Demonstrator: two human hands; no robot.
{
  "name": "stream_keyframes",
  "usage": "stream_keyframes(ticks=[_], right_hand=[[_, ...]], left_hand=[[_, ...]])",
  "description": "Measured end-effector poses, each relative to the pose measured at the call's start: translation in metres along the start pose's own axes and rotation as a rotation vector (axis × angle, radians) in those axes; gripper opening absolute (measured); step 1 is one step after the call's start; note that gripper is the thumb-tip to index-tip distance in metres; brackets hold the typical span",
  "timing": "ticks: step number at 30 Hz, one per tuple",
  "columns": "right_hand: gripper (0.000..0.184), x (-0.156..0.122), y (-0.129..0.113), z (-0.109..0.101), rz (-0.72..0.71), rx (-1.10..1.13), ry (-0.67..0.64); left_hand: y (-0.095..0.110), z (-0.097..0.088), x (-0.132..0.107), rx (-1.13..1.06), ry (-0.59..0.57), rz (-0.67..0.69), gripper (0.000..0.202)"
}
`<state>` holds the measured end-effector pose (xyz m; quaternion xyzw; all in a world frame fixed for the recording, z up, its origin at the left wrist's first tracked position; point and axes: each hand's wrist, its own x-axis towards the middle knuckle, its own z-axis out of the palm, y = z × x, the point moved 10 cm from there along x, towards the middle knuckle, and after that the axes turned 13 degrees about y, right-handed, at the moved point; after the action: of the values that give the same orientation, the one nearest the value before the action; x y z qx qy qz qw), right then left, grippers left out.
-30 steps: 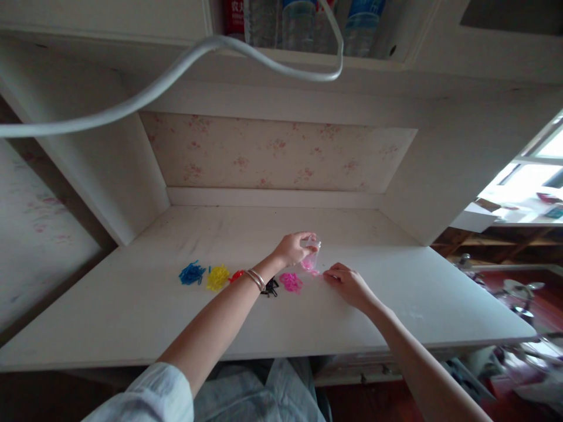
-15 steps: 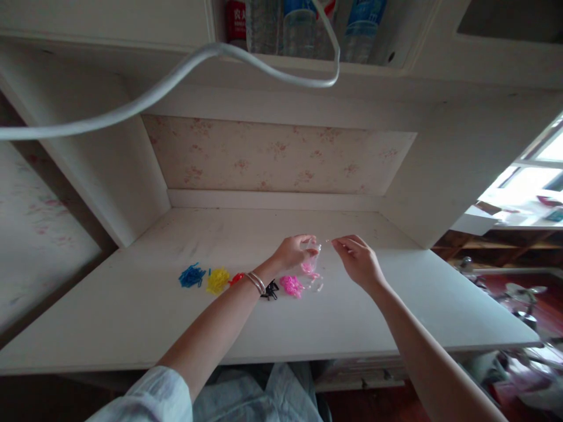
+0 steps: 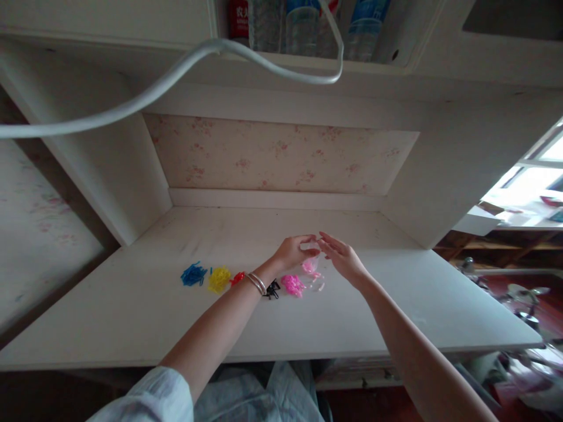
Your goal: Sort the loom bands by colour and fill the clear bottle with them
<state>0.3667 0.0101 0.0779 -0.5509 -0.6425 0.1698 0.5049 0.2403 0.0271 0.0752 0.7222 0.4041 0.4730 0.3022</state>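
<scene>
My left hand [image 3: 294,252], a bracelet on its wrist, grips a see-through plastic container [image 3: 311,262] with pink bits at its bottom. Fingers and thumb wrap its upper part. My right hand [image 3: 341,256] reaches to the container's top, fingertips close together by its mouth. Whatever they pinch is too small to make out. Below the hands lie a pile of bright pink small pieces [image 3: 292,285] and a few clear pieces [image 3: 317,283]. Black pieces [image 3: 272,289] and red pieces [image 3: 237,278] show partly behind my left wrist.
Further left on the white tabletop [image 3: 343,322] are a yellow pile [image 3: 219,279] and a blue pile [image 3: 193,274]. A white cable [image 3: 176,73] crosses in front of the overhead shelf, which holds bottles [image 3: 303,29]. Side panels and a flowered back wall enclose the table.
My right hand has moved left, bringing its fingertips from beside the container to its mouth. The tiny piece seen at those fingertips no longer shows. My left hand keeps its grip.
</scene>
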Motion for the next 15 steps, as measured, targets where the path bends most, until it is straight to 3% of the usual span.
stream_keyframes(ticks=[4, 10, 13, 15], right_hand=[[0.049, -0.011, 0.015, 0.023, 0.134, 0.195, -0.184], [0.044, -0.011, 0.023, 0.033, 0.136, 0.232, -0.196], [0.039, -0.007, 0.032, 0.031, 0.138, 0.202, -0.132], [0.039, -0.004, 0.039, 0.028, 0.144, 0.179, -0.088]], left_hand=[[-0.004, -0.003, 0.003, 0.110, 0.007, -0.010, 0.048], [0.004, 0.003, 0.003, 0.235, -0.155, 0.034, 0.056], [0.014, -0.013, -0.002, 0.299, -0.031, 0.047, 0.055], [0.022, -0.022, -0.012, 0.373, 0.056, 0.066, 0.042]])
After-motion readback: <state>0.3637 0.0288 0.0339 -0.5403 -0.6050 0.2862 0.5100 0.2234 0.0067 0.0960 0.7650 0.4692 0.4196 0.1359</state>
